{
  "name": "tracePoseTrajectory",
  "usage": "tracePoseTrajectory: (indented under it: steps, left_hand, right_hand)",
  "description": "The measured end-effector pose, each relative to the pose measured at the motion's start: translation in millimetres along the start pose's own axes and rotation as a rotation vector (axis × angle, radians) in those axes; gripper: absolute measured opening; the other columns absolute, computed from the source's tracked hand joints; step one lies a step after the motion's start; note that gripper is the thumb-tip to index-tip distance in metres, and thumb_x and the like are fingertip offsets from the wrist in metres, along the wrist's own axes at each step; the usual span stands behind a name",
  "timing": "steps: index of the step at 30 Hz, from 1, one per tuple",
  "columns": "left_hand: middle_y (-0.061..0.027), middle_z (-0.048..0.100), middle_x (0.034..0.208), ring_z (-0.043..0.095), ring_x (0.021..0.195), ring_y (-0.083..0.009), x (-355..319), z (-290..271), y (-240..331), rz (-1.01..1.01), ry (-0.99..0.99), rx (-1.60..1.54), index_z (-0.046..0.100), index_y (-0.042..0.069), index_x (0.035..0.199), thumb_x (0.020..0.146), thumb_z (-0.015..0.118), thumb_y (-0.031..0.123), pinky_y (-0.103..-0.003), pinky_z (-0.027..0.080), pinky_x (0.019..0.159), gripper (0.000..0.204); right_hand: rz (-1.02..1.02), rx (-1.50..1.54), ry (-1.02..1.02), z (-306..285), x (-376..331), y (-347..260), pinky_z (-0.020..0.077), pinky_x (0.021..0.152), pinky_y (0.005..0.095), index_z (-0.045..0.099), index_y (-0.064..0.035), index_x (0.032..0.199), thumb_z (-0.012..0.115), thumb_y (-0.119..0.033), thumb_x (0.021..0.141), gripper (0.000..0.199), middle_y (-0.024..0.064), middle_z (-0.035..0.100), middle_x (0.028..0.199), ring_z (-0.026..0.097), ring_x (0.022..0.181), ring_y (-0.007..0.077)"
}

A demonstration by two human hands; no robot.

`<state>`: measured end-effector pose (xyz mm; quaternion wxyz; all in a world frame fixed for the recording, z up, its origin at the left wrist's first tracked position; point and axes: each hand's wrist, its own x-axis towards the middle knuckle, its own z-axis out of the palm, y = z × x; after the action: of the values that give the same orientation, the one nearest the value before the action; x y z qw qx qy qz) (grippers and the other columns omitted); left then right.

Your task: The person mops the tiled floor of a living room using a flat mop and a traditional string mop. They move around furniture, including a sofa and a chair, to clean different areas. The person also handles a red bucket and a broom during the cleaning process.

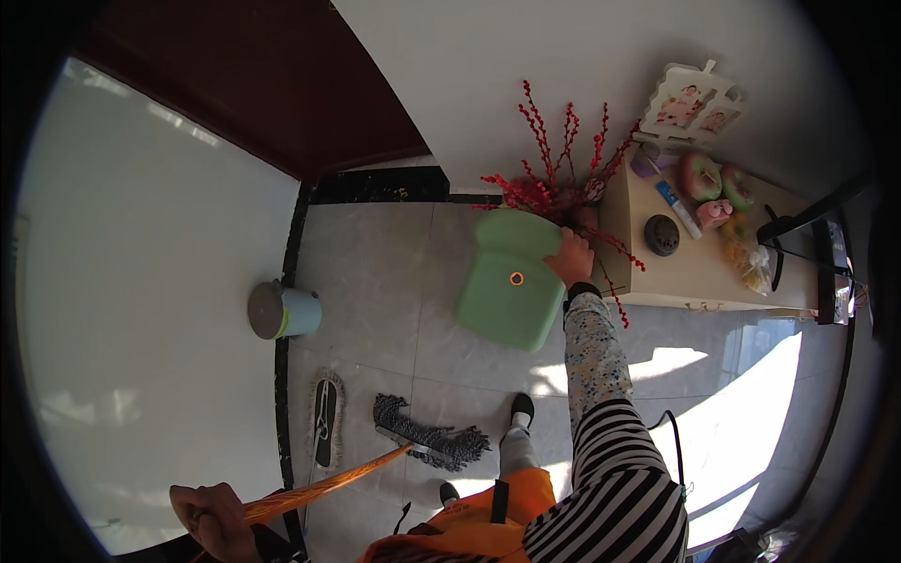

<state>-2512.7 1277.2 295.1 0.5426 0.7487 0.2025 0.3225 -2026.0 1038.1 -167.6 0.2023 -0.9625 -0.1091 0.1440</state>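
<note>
Clutching 1 mop [375,463] with left hand [214,522], grasping green chair [507,305] by its right edge with right hand [571,259].

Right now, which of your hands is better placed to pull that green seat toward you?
Probably the right hand: it holds the edge of the green seat. The left hand grips the mop, well away from the seat.

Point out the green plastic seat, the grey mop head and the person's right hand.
Green plastic seat [504,293]: head view, on its flat panel, near the round ring.
Grey mop head [443,439]: head view, on the shaggy strands.
Right hand [572,259]: head view, on the back of the hand.
</note>
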Motion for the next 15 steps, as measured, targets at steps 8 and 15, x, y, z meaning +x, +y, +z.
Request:
tracePoseTrajectory:
  steps: [8,15]
  left_hand:
    - [0.0019,0.037,0.056,0.036,0.044,-0.0075,22.6,36.0,-10.9,-0.036,0.022,0.050,0.039,0.005,0.091,0.090,0.052,0.014,-0.024,0.030,0.044,0.015]
    - [-0.0010,0.037,0.053,0.031,0.044,-0.0086,21.3,56.4,-14.3,-0.019,0.073,0.167,0.038,0.005,0.087,0.085,0.045,0.012,-0.025,0.029,0.044,0.010]
  right_hand:
    - [-0.126,-0.047,0.160,2.9,17.6,6.3,0.0488,0.088,0.0502,0.053,-0.0108,0.125,0.080,-0.024,0.067,0.066,0.0116,0.056,0.115,0.054,0.113,0.0334]
    - [-0.229,-0.189,0.039,41.5,-85.9,34.8,0.0487,0.089,0.0464,0.066,-0.0086,0.102,0.083,-0.028,0.066,0.045,0.0106,0.058,0.109,0.057,0.109,0.0316]
